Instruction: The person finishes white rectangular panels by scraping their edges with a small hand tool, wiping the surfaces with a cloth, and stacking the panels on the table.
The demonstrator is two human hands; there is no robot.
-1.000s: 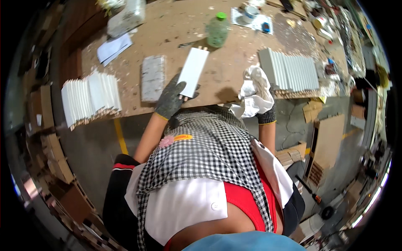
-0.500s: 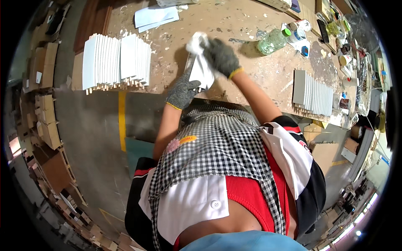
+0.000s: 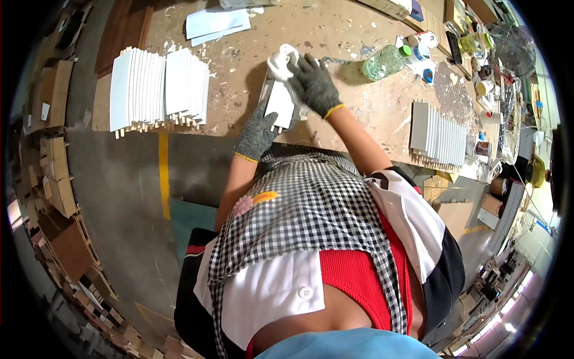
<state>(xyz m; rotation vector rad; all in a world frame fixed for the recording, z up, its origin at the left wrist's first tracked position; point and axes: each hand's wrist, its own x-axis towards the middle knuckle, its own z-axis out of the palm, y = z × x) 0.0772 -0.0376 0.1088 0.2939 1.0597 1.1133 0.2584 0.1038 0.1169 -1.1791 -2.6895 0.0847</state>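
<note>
A small white board (image 3: 279,109) with short wooden pegs at its near end lies near the front edge of the worktable. My left hand (image 3: 257,134), in a dark grey knitted glove, grips its near left side with the thumb on top. At the board's far end is a bunched white cloth (image 3: 282,61). My right hand (image 3: 315,85), gloved alike, holds the cloth from the right; its fingers partly hide the cloth's right side.
On the paint-spotted worktable (image 3: 353,127), white pegged boards (image 3: 137,90) stand in rows at left, with a similar row of boards (image 3: 439,134) at right. Beyond are pale blue sheets (image 3: 216,25), a green-capped bottle (image 3: 382,64), assorted jars and a fan (image 3: 513,51).
The cloth, which was spread over much of the board, is now bunched at the far end. More of the board's white face and its near pegs show.
</note>
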